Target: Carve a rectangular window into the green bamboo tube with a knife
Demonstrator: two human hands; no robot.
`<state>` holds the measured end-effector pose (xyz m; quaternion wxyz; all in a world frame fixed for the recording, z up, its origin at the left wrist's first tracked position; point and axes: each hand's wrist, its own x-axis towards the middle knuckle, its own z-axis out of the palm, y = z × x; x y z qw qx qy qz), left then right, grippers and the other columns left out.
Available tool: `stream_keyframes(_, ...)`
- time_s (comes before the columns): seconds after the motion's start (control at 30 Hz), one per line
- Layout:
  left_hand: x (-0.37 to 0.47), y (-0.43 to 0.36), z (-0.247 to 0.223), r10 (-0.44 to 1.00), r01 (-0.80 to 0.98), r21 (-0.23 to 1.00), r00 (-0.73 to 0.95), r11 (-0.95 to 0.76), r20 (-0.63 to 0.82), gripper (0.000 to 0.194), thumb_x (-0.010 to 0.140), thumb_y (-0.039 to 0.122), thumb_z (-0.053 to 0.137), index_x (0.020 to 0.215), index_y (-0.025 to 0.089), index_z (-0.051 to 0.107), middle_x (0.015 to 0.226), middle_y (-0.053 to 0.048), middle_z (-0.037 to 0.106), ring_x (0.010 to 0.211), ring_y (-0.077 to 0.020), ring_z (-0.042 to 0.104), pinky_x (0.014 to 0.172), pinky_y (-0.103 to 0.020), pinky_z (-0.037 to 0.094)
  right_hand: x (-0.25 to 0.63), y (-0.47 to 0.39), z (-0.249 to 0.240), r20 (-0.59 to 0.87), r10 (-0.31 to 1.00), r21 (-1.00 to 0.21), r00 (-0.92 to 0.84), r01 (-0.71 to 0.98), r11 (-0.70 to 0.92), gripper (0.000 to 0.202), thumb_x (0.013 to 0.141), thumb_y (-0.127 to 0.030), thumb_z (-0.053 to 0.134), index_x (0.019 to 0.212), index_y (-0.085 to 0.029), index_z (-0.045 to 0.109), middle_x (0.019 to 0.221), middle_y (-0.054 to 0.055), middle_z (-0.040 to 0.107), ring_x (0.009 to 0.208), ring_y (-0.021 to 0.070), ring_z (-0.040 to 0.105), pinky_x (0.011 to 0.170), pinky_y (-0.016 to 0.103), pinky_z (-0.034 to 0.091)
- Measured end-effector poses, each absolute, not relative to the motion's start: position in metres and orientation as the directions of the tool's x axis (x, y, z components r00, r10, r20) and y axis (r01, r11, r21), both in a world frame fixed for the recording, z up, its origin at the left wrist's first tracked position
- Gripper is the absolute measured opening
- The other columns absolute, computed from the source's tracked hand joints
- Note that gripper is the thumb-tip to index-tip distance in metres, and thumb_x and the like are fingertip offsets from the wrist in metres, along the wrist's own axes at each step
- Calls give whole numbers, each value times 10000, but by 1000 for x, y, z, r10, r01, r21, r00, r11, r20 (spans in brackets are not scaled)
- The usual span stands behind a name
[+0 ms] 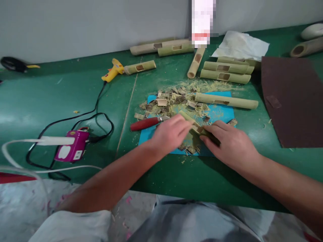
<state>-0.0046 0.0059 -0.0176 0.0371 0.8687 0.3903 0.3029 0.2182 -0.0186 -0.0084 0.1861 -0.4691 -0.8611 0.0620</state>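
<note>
A short bamboo tube with a cut-out in its side lies at a slant over the blue mat. My right hand is closed around its near end. The fingers of my left hand are bent and pressed together at the cut-out; whatever they pinch is hidden. Just behind my left hand lies a knife with a red handle, its metal end partly covered by the hand. Bamboo chips and shavings are heaped on the mat. Another notched bamboo tube rests across the mat's back right.
Several notched bamboo tubes lie at the back of the green table. On the left are a yellow glue gun, its black cord and a purple power adapter. A dark brown sheet and white paper lie right.
</note>
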Motion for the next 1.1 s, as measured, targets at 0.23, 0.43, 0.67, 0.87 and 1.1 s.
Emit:
stream_keyframes(0.23, -7, 8, -18, 675, 633, 283, 549, -721, 493, 191, 1003, 192, 462, 1048, 145, 642, 897, -53, 660, 803, -129, 628, 746, -268, 546, 218, -19, -8, 282, 824, -259, -492, 787, 559, 228, 928, -300, 536, 959, -153, 707, 850, 54, 679, 642, 159, 588, 549, 281, 361)
stream_keyframes(0.43, -7, 8, -20, 670, 652, 244, 552, -718, 496, 203, 1006, 182, 440, 1035, 137, 636, 834, -43, 636, 748, -127, 606, 699, -266, 530, 218, -20, -8, 270, 825, -261, -496, 787, 558, 229, 924, -301, 543, 969, -148, 706, 848, 55, 675, 648, 160, 589, 551, 284, 362)
stream_keyframes(0.67, -7, 9, -19, 694, 675, 252, 533, -693, 484, 199, 999, 175, 444, 1004, 139, 640, 829, -43, 625, 757, -137, 602, 719, -284, 533, 218, -20, -8, 258, 831, -261, -493, 793, 551, 230, 925, -298, 536, 972, -150, 705, 854, 57, 673, 653, 165, 588, 554, 288, 357)
stream_keyframes(0.87, -4, 7, -17, 685, 687, 206, 550, -696, 478, 227, 1010, 174, 412, 1023, 130, 634, 787, -34, 602, 727, -135, 586, 693, -271, 521, 216, -20, -6, 231, 847, -260, -479, 808, 528, 227, 919, -310, 534, 939, -165, 708, 865, 58, 675, 647, 159, 578, 551, 281, 333)
stream_keyframes(1.1, -8, 10, -20, 682, 685, 239, 498, -688, 536, 213, 1011, 212, 439, 1005, 137, 639, 835, -42, 633, 765, -140, 614, 706, -284, 533, 216, -20, -8, 228, 849, -274, -477, 805, 526, 250, 934, -322, 515, 956, -161, 704, 859, 55, 667, 649, 154, 573, 553, 273, 328)
